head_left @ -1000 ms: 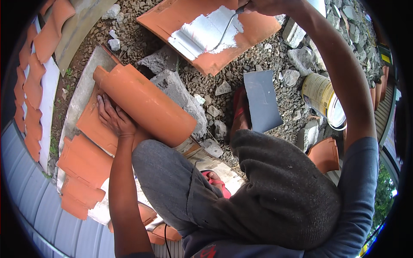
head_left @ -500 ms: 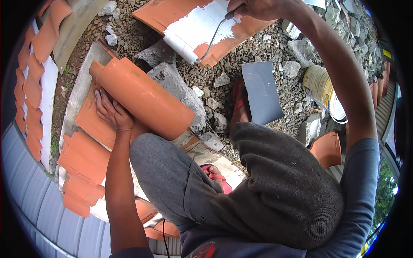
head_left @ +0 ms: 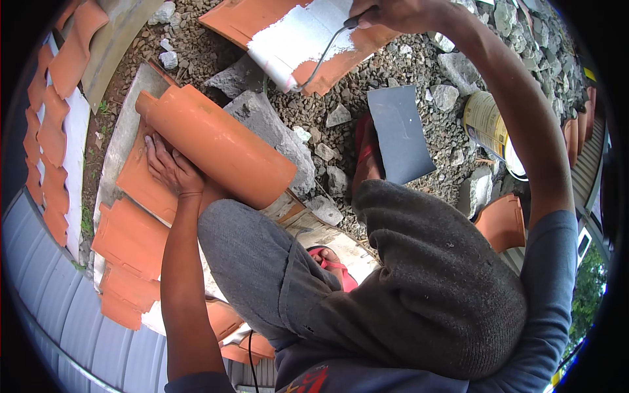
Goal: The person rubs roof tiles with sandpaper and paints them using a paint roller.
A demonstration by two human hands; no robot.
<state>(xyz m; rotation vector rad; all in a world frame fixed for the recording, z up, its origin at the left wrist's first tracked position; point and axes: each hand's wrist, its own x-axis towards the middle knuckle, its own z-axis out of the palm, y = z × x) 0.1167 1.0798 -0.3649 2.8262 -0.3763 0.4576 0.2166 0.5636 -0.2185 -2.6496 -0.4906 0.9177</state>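
Where the view is closest, a dark shirt (head_left: 373,376) bears a red print, cut off by the lower edge and not legible. Grey trousers (head_left: 419,268), knees bent; red-strapped sandal (head_left: 337,267) between them. Left hand (head_left: 171,167) lies palm down, fingers slightly spread, on a flat orange tile (head_left: 134,170), just beside a rounded tile (head_left: 219,144). Rounded tile's long axis slants from upper left to lower right, narrow collar at the upper-left end. Grey concrete chunk (head_left: 278,134) just past it. Dark sheet (head_left: 401,134) on gravel (head_left: 445,141); to its right a bucket (head_left: 483,124), yellow label with small dark print, white end toward the right forearm.

Farther: right hand (head_left: 396,13) closed round the black handle of a paint roller (head_left: 278,75). Bent wire runs down-left from handle to sleeve; sleeve sits at the near edge of a partly white orange tile (head_left: 341,72), its long axis slanting down to the right, along that edge. Painted tile runs out of view at the top.
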